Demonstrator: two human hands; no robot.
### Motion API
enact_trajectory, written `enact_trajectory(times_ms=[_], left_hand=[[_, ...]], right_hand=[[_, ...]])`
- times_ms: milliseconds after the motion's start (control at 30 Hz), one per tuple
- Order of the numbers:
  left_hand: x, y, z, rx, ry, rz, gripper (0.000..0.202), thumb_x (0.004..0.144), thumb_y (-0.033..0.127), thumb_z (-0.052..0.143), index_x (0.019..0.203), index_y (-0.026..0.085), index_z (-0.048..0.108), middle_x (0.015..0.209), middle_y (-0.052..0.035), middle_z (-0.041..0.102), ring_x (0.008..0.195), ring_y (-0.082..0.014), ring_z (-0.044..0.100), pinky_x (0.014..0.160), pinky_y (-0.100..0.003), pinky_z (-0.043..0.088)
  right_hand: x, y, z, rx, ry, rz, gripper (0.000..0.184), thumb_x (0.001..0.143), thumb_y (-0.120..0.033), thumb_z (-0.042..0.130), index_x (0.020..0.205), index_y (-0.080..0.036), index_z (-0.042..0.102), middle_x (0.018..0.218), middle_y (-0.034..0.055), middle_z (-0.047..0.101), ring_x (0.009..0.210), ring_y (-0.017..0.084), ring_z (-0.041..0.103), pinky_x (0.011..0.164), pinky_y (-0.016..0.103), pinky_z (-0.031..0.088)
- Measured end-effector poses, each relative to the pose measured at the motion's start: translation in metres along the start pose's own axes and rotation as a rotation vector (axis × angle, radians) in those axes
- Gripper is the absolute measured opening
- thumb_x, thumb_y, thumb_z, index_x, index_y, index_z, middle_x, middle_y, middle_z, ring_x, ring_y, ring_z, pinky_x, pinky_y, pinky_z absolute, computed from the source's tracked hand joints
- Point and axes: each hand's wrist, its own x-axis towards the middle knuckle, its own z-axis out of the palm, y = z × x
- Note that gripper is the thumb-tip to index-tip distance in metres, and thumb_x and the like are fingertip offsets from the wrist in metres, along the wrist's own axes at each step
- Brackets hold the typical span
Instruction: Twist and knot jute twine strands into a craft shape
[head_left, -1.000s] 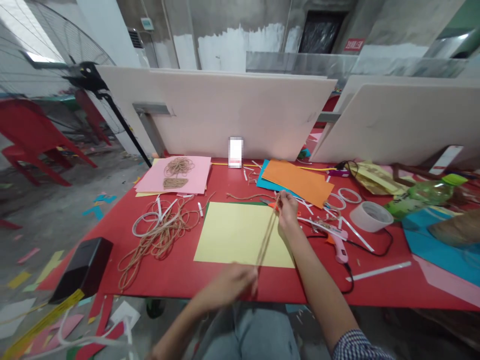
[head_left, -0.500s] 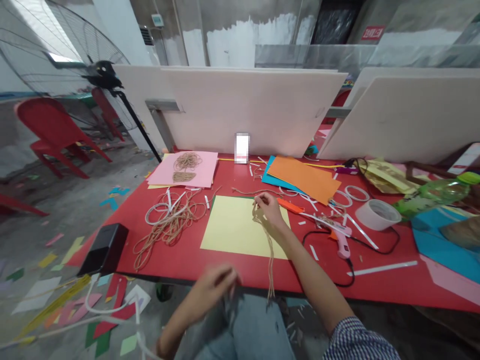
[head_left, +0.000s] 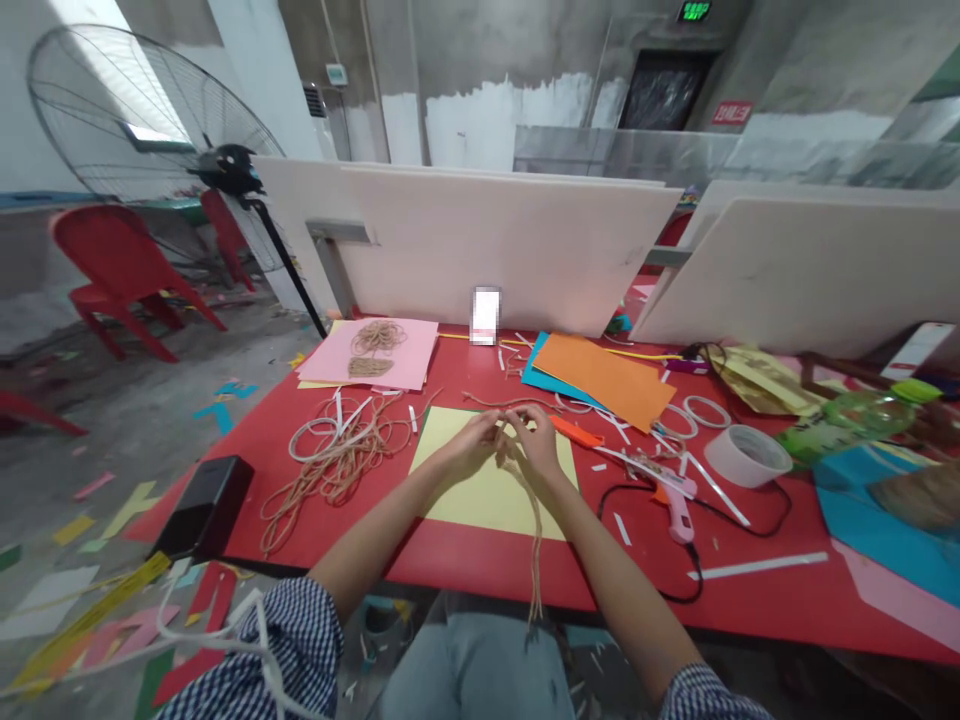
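My left hand [head_left: 477,443] and my right hand [head_left: 534,440] meet over a sheet of yellow paper [head_left: 472,500]. Between them, my fingertips pinch the upper end of a bundle of brown twine [head_left: 537,545]. From there its strands hang down across the paper and over the table's front edge. Both hands have closed fingers on the twine; the exact grip at the tips is too small to make out. An orange utility knife [head_left: 576,432] lies just right of my right hand.
On the red table [head_left: 465,565], a tangle of twine [head_left: 337,470] lies left. Pink paper [head_left: 409,350] with coiled twine is behind it. At right are orange paper [head_left: 600,375], a pink glue gun [head_left: 679,510], a tape roll [head_left: 748,455] and a green bottle [head_left: 847,425].
My left hand has risen from near my lap to join my right hand at the top of the twine. The camera view has tilted up slightly.
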Motion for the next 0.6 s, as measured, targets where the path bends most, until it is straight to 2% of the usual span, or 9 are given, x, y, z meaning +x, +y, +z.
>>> enact_trajectory(times_ms=[67,133,233,333,433,500,600], left_hand=[[-0.002,-0.005,0.001,-0.035,-0.026,-0.034,0.052,0.07,0.062,0.075,0.088,0.016,0.06,0.05,0.0088,0.037,0.047,-0.0117,0.05,0.052,-0.024,0.042],[-0.006,-0.004,0.0,-0.019,-0.037,-0.06,0.05,0.069,0.06,0.077,0.083,0.015,0.059,0.049,0.0108,0.031,0.04,-0.0068,0.037,0.044,-0.02,0.031],[-0.011,0.0,-0.004,0.085,-0.038,-0.08,0.049,0.073,0.061,0.073,0.08,0.015,0.059,0.05,0.0107,0.029,0.04,-0.0044,0.025,0.042,-0.02,0.019],[-0.011,0.004,-0.011,0.335,0.01,-0.031,0.045,0.077,0.059,0.067,0.075,0.015,0.061,0.05,0.0079,0.033,0.045,-0.0066,0.029,0.046,-0.021,0.021],[-0.006,0.005,-0.018,0.576,0.094,0.068,0.037,0.082,0.049,0.059,0.068,0.015,0.06,0.053,0.0026,0.045,0.053,-0.0109,0.041,0.054,-0.023,0.032],[-0.003,0.005,-0.021,0.675,0.15,0.102,0.033,0.085,0.042,0.053,0.065,0.016,0.059,0.057,-0.0008,0.053,0.061,-0.0142,0.05,0.062,-0.025,0.038],[-0.003,0.006,-0.021,0.794,0.199,0.104,0.031,0.088,0.034,0.044,0.066,0.017,0.059,0.061,-0.0024,0.058,0.066,-0.0166,0.056,0.069,-0.027,0.042]], right_hand=[[0.0,0.001,-0.002,-0.01,0.024,0.023,0.029,0.08,-0.048,0.061,0.072,-0.02,0.064,0.078,0.0032,0.062,0.075,0.018,0.053,0.072,0.031,0.043],[0.0,0.002,-0.003,-0.015,0.056,0.053,0.031,0.081,-0.05,0.06,0.072,-0.021,0.062,0.079,0.0033,0.062,0.076,0.019,0.054,0.072,0.031,0.043],[0.0,0.004,-0.005,-0.021,0.11,0.077,0.034,0.081,-0.054,0.058,0.073,-0.021,0.06,0.079,0.0037,0.062,0.077,0.02,0.055,0.071,0.031,0.043],[0.0,0.005,-0.006,-0.042,0.093,0.071,0.034,0.082,-0.053,0.058,0.074,-0.021,0.06,0.079,0.004,0.063,0.077,0.02,0.056,0.069,0.031,0.044],[0.0,0.005,-0.008,-0.141,0.028,0.038,0.028,0.086,-0.046,0.057,0.076,-0.02,0.062,0.082,0.0048,0.064,0.077,0.02,0.058,0.069,0.032,0.046],[0.0,0.004,-0.01,-0.271,-0.023,-0.051,0.023,0.09,-0.038,0.053,0.082,-0.02,0.066,0.088,0.0064,0.065,0.082,0.022,0.06,0.074,0.035,0.047],[-0.002,0.002,-0.014,-0.485,-0.078,-0.284,0.025,0.094,-0.025,0.047,0.107,-0.021,0.067,0.102,0.0098,0.066,0.098,0.026,0.059,0.086,0.041,0.047]])
